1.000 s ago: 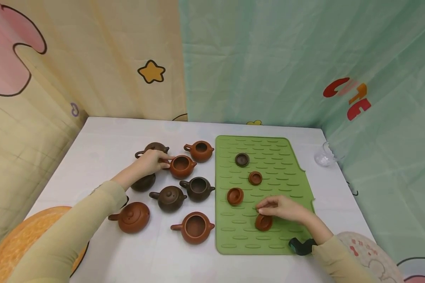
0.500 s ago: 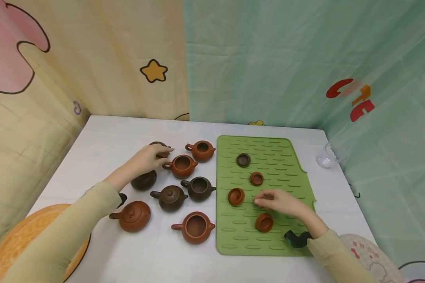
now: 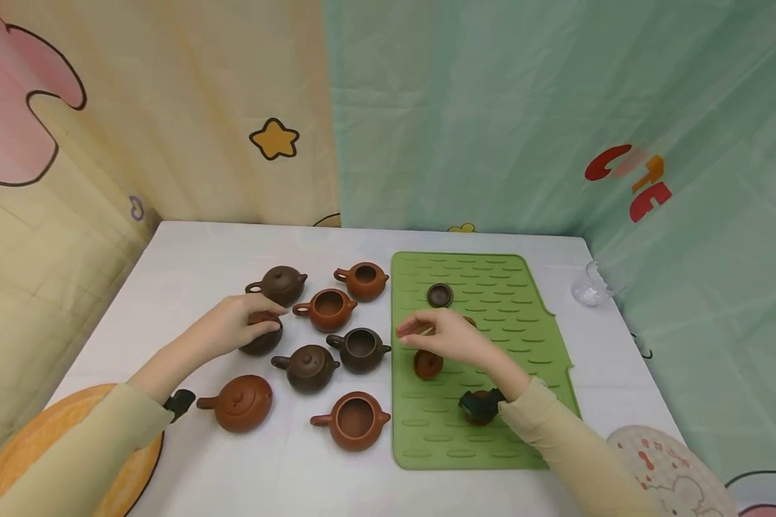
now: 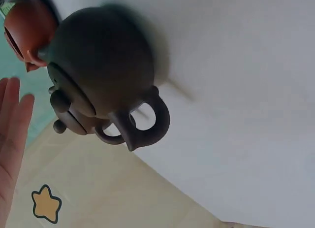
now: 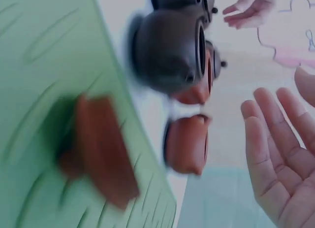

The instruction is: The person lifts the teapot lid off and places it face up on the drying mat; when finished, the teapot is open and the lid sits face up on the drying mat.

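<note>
My left hand [image 3: 236, 327] hovers over a dark brown lidded teapot [image 3: 261, 343], partly covering it. In the left wrist view this teapot [image 4: 103, 65] has its lid on, with the fingers [image 4: 17, 119] apart from it. Held above the green mat [image 3: 427, 452], my right hand [image 3: 442, 334] has loosely bent fingers and nothing in them. Below it lies a reddish-brown teapot lid [image 3: 428, 365], blurred in the right wrist view. A lidless dark teapot [image 3: 361, 352] and a lidless reddish teapot [image 3: 328, 310] stand left of that hand.
On the mat are a dark lid [image 3: 440, 295] and other reddish lids, partly hidden by the right arm. More teapots stand on the white table, including a lidded reddish one [image 3: 242, 403] and a lidless one [image 3: 356, 422]. A clear glass object [image 3: 590, 287] sits near the right edge.
My left hand has left the lidless reddish teapot's handle and come nearer, over the dark teapot. The right hand has let go of the near lid and moved left and farther away.
</note>
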Motion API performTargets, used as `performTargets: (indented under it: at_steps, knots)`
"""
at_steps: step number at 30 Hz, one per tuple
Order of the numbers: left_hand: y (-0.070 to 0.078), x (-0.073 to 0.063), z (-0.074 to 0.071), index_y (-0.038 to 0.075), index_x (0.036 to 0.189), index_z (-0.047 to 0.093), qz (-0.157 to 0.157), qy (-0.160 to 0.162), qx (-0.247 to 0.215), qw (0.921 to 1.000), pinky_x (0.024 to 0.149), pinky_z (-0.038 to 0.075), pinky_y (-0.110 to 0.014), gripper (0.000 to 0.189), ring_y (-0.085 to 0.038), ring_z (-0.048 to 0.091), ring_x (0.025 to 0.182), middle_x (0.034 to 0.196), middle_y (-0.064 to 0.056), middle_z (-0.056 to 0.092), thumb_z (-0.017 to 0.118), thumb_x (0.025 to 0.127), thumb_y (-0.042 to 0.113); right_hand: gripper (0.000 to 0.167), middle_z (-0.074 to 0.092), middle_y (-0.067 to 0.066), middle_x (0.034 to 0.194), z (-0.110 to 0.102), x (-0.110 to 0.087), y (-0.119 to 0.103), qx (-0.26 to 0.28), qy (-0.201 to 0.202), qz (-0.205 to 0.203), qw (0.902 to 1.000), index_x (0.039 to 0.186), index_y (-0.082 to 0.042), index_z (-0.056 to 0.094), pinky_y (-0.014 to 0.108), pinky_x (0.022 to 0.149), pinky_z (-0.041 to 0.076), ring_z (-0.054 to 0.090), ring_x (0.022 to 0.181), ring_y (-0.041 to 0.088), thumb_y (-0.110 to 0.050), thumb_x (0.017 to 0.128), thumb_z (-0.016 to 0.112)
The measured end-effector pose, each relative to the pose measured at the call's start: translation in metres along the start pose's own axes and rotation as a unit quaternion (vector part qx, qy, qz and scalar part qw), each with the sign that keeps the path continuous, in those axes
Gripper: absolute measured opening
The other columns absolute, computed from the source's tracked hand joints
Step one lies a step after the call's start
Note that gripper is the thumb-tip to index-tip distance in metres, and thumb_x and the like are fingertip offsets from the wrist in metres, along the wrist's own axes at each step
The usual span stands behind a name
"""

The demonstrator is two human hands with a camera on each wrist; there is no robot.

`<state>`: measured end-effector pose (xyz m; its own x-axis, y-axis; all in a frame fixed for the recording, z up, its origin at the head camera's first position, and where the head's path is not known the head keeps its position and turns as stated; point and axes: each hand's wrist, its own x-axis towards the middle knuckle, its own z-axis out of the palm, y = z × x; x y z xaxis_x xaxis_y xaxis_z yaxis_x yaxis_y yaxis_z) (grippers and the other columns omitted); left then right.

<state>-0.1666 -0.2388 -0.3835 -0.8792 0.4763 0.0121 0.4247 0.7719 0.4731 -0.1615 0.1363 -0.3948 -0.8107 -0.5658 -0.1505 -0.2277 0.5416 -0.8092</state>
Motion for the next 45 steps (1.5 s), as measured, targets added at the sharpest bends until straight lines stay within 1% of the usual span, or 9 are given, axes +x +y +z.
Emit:
performTargets:
  at_steps: [6, 9, 15, 22, 29, 34, 37, 41, 45]
  knots:
    - [-0.002, -0.012, 0.011, 0.006, 0.1, 0.075, 0.009, -0.05, -0.02, 0.9985, 0.074, 0.055, -0.034, 0.016, -0.015, 0.065, 0.086, 0.097, -0.003, 0.072, 0.076, 0.083, 0.006, 0.023, 0.072, 0.002, 0.109, 0.024, 0.036, -0.02, 0.0, -0.035, -0.05, 0.9981, 0.113, -0.01, 0.07, 0.026, 0.087, 0.053, 0.066, 0.099, 0.011, -0.024, 0.094, 0.068]
    - [-0.003, -0.012, 0.018, 0.006, 0.102, 0.074, 0.014, -0.069, -0.035, 0.9969, 0.071, 0.055, -0.028, 0.02, -0.012, 0.065, 0.083, 0.095, -0.004, 0.071, 0.077, 0.082, 0.005, 0.021, 0.073, 0.003, 0.108, 0.034, 0.05, -0.028, -0.01, -0.055, -0.064, 0.9964, 0.111, -0.009, 0.071, 0.021, 0.085, 0.053, 0.067, 0.097, 0.01, -0.022, 0.093, 0.069]
    - [-0.005, -0.01, 0.029, 0.007, 0.111, 0.073, 0.001, -0.107, -0.065, 0.9922, 0.07, 0.054, -0.021, 0.03, -0.011, 0.068, 0.085, 0.096, -0.002, 0.073, 0.078, 0.082, 0.007, 0.021, 0.073, 0.001, 0.103, 0.049, 0.064, -0.033, -0.047, -0.074, -0.072, 0.9935, 0.109, -0.007, 0.072, 0.018, 0.081, 0.052, 0.068, 0.093, 0.01, -0.019, 0.092, 0.071]
    - [-0.009, -0.009, 0.035, 0.007, 0.111, 0.073, 0.013, -0.101, -0.067, 0.9925, 0.069, 0.054, -0.021, 0.03, -0.007, 0.067, 0.083, 0.091, 0.003, 0.073, 0.078, 0.081, 0.006, 0.02, 0.074, 0.002, 0.102, 0.063, 0.078, -0.041, -0.056, -0.098, -0.087, 0.9899, 0.109, -0.008, 0.071, 0.016, 0.08, 0.051, 0.068, 0.093, 0.009, -0.018, 0.092, 0.07]
    - [-0.009, -0.01, 0.038, 0.005, 0.11, 0.075, 0.01, -0.094, -0.084, 0.992, 0.069, 0.054, -0.019, 0.03, -0.007, 0.068, 0.08, 0.091, 0.001, 0.073, 0.079, 0.08, 0.007, 0.024, 0.07, 0.0, 0.112, 0.08, 0.09, -0.054, -0.123, -0.107, -0.098, 0.9817, 0.113, -0.014, 0.073, 0.017, 0.086, 0.049, 0.064, 0.103, 0.01, -0.022, 0.091, 0.072]
    - [-0.008, -0.01, 0.04, 0.002, 0.106, 0.075, 0.013, -0.086, -0.091, 0.992, 0.067, 0.054, -0.019, 0.028, -0.008, 0.068, 0.078, 0.089, -0.001, 0.073, 0.08, 0.079, 0.005, 0.025, 0.068, 0.001, 0.112, 0.088, 0.094, -0.062, -0.155, -0.106, -0.102, 0.9768, 0.114, -0.013, 0.074, 0.016, 0.086, 0.048, 0.064, 0.104, 0.012, -0.019, 0.089, 0.074]
    - [-0.008, -0.01, 0.04, 0.002, 0.105, 0.075, 0.011, -0.083, -0.09, 0.9924, 0.067, 0.054, -0.018, 0.027, -0.007, 0.068, 0.077, 0.087, 0.0, 0.072, 0.08, 0.078, 0.005, 0.024, 0.069, -0.001, 0.112, 0.091, 0.094, -0.065, -0.173, -0.104, -0.101, 0.9742, 0.111, -0.014, 0.074, 0.015, 0.086, 0.048, 0.063, 0.103, 0.01, -0.019, 0.088, 0.075]
    - [-0.007, -0.01, 0.04, 0.003, 0.104, 0.076, 0.01, -0.079, -0.085, 0.9933, 0.066, 0.054, -0.018, 0.027, -0.005, 0.066, 0.075, 0.085, 0.002, 0.071, 0.081, 0.077, 0.006, 0.022, 0.069, -0.002, 0.112, 0.093, 0.092, -0.069, -0.208, -0.099, -0.107, 0.9672, 0.109, -0.015, 0.075, 0.016, 0.086, 0.048, 0.063, 0.101, 0.008, -0.021, 0.088, 0.075]
    - [-0.007, -0.011, 0.04, 0.003, 0.104, 0.076, 0.01, -0.074, -0.08, 0.994, 0.065, 0.053, -0.019, 0.027, -0.003, 0.064, 0.074, 0.083, 0.003, 0.069, 0.081, 0.077, 0.006, 0.018, 0.07, -0.001, 0.108, 0.095, 0.091, -0.074, -0.232, -0.089, -0.119, 0.9613, 0.106, -0.015, 0.075, 0.015, 0.082, 0.049, 0.064, 0.099, 0.008, -0.024, 0.089, 0.074]
